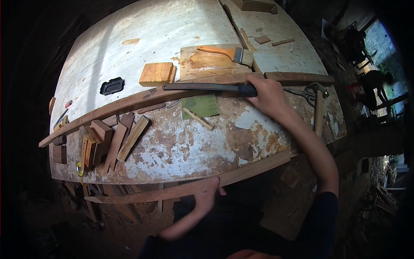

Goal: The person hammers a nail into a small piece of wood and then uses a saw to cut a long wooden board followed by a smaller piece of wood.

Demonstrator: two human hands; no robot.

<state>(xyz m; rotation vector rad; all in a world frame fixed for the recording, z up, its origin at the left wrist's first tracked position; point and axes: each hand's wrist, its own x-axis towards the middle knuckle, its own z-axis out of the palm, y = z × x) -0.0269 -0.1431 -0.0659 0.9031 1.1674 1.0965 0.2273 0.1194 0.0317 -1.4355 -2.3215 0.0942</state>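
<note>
My left hand (206, 197) grips a long, thin wooden strip (172, 193) near its middle, along the front edge of the worn table (185, 151). Its right end overlaps the table edge. My right hand (265, 96) is closed round the dark handle of a long flat metal tool (202, 87), perhaps a file or rasp, which points left. Under and behind this tool, a long wooden beam (116, 100) crosses the table. A green sheet (201, 106), with a small wood stick (198, 118) across its edge, lies just in front of the tool.
Wood offcuts (133, 138) and a tape measure (79, 168) are at the table's left front. Farther back are a wooden block (157, 74), a black tray (112, 86) and a paintbrush (224, 52) on a board. A hammer (319, 110) and pliers (308, 96) lie at the right.
</note>
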